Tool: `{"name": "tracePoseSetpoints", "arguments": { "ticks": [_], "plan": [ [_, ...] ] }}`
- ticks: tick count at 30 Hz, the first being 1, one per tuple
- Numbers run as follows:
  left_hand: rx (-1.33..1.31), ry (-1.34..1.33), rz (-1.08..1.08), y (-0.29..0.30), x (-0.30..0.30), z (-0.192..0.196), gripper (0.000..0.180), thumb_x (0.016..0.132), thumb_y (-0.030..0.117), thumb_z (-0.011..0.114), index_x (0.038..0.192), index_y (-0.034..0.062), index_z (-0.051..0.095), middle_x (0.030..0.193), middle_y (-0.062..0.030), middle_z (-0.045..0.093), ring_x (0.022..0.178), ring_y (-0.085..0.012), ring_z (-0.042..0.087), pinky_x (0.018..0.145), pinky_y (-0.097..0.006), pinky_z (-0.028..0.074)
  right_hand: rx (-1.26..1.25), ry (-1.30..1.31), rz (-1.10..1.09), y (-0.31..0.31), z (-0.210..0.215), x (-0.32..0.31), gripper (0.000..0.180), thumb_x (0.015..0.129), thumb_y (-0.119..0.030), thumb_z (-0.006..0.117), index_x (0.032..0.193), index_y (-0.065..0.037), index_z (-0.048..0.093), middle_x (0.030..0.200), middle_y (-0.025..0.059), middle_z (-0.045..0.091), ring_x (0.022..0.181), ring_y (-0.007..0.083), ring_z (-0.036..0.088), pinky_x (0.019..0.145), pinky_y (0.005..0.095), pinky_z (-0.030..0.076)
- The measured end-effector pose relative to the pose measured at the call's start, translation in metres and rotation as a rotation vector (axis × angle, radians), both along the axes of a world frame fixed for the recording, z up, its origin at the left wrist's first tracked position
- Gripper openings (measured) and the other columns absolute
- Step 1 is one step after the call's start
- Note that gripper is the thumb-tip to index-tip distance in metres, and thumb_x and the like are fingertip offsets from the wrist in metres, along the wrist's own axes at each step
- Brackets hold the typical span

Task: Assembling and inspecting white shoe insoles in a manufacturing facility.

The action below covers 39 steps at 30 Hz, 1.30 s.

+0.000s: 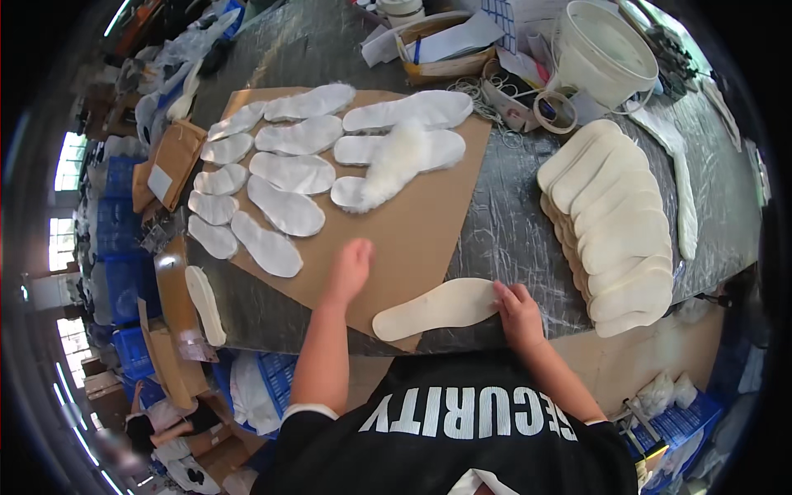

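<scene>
A cream insole (433, 308) lies flat at the near edge of a brown cardboard sheet (421, 223). My right hand (520, 309) grips its right end with the fingers closed on it. My left hand (351, 268) hovers flat and open over the bare cardboard just to the insole's left, holding nothing. Farther back on the cardboard lie several white fleecy insoles (289, 173) in rows, one fluffy piece (394, 161) lying across two of them.
An overlapping stack of cream insoles (615, 223) fills the table's right side. A white bucket (606, 49), tape rolls (554, 111), rubber bands and a cardboard tray (441, 45) stand at the back. Blue crates (124, 272) and cardboard pieces sit left of the table.
</scene>
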<state>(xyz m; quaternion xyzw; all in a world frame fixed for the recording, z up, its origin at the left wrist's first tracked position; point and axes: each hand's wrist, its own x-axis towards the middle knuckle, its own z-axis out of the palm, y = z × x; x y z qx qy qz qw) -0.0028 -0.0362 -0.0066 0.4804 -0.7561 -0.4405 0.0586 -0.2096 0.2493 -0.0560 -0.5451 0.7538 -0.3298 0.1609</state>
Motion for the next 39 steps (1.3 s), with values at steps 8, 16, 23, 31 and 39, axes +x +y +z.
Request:
{"name": "tracePoseSetpoints", "arguments": {
  "ticks": [8,16,23,31,39],
  "plan": [
    [-0.039,-0.138,0.021,-0.11,-0.096,0.001,0.039,0.078,0.021,0.074,0.103,-0.0087,0.063,0.097,-0.0206,0.068,0.09,-0.0286,0.067,0.076,-0.038,0.051,0.006,0.058,-0.218,-0.068,0.054,0.01,0.051,0.074,-0.008,0.072,0.122,-0.008,0.055,0.108,0.0151,0.054,0.092,0.034,0.059,0.074,0.0417,0.051],
    [0.264,0.159,-0.012,-0.111,-0.093,-0.011,0.039,0.074,0.009,0.076,0.106,-0.0065,0.061,0.099,-0.0123,0.066,0.085,-0.0196,0.065,0.07,-0.035,0.052,-0.101,0.319,-0.138,-0.232,0.025,-0.034,0.035,0.082,-0.007,0.056,0.117,-0.006,0.056,0.121,0.0106,0.056,0.121,0.0301,0.049,0.1,0.0489,0.037],
    [0.954,0.786,0.212,-0.134,-0.045,-0.016,0.03,0.087,0.007,0.061,0.113,-0.0069,0.059,0.109,-0.0137,0.066,0.095,-0.0223,0.066,0.086,-0.036,0.054,0.307,0.435,-0.076,-0.251,0.022,-0.029,0.035,0.086,-0.013,0.053,0.12,-0.009,0.056,0.126,0.0042,0.053,0.126,0.0216,0.045,0.104,0.0601,0.029],
    [1.157,1.415,0.336,-0.145,0.089,0.027,0.04,0.095,0.014,0.051,0.128,-0.0077,0.048,0.127,-0.02,0.058,0.117,-0.0336,0.057,0.103,-0.049,0.043,0.134,0.26,-0.251,-0.247,0.006,-0.051,0.021,0.093,-0.022,0.053,0.11,-0.013,0.06,0.114,0.005,0.061,0.112,0.0241,0.055,0.095,0.0555,0.031],
    [0.69,1.244,0.648,-0.096,0.154,0.042,0.052,0.093,0.012,0.054,0.138,-0.0069,0.039,0.138,-0.0204,0.049,0.127,-0.0343,0.048,0.11,-0.049,0.035,0.043,0.337,-0.311,-0.255,0.016,-0.034,0.028,0.085,-0.028,0.064,0.109,-0.015,0.06,0.105,0.0021,0.067,0.12,0.0208,0.051,0.103,0.0548,0.022]
  ]
}}
